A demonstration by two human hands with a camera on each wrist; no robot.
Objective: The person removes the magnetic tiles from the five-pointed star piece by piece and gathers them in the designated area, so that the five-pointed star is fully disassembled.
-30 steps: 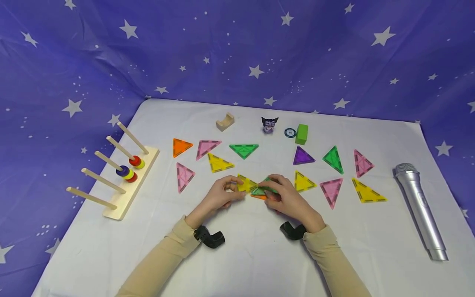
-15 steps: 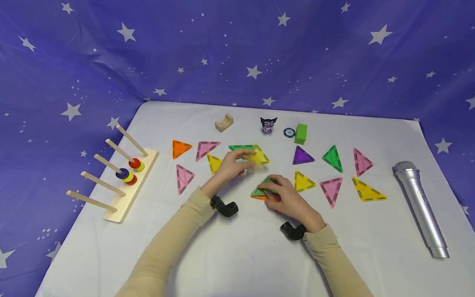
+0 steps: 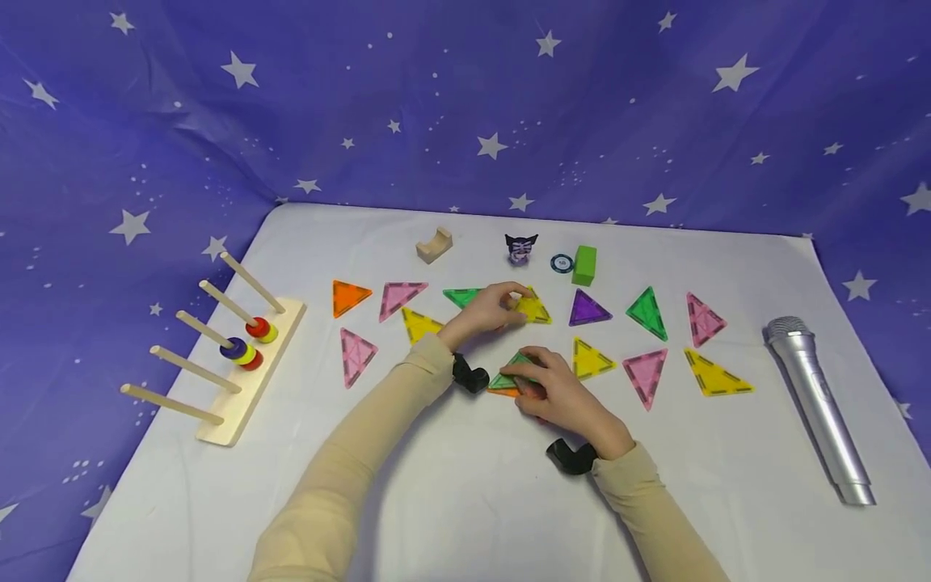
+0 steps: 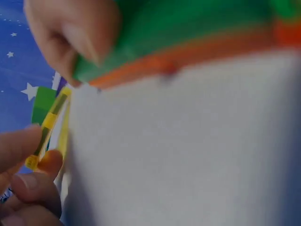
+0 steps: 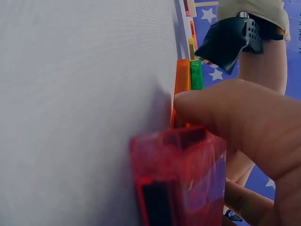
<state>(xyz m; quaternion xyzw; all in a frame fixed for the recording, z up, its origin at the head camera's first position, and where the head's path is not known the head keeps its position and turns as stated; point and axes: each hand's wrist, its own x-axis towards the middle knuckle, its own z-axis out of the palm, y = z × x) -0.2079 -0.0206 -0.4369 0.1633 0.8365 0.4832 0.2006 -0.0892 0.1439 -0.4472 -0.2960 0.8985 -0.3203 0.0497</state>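
My left hand [image 3: 494,309] pinches a yellow triangular magnetic tile [image 3: 534,309] between thumb and fingers, beyond the right hand. The left wrist view shows this yellow tile [image 4: 52,117] tilted on edge. My right hand [image 3: 562,390] grips a small group of magnetic tiles: a green triangle [image 3: 511,373] on top of an orange one [image 3: 502,393], with a red tile [image 5: 183,169] near the thumb in the right wrist view. The fingers hide part of the group. Behind the left hand lies a partly covered green triangle [image 3: 461,297].
Loose triangular tiles, including a purple one [image 3: 587,308] and a pink one [image 3: 357,356], lie on both sides. A wooden peg stand [image 3: 254,380] is at left, a silver microphone [image 3: 822,408] at right. A figurine [image 3: 520,249], chip [image 3: 562,263] and green block [image 3: 585,265] stand at the back.
My left hand has carried the yellow tile away from beside the stack, farther back and to the right. My right hand has stayed on the stacked tiles.
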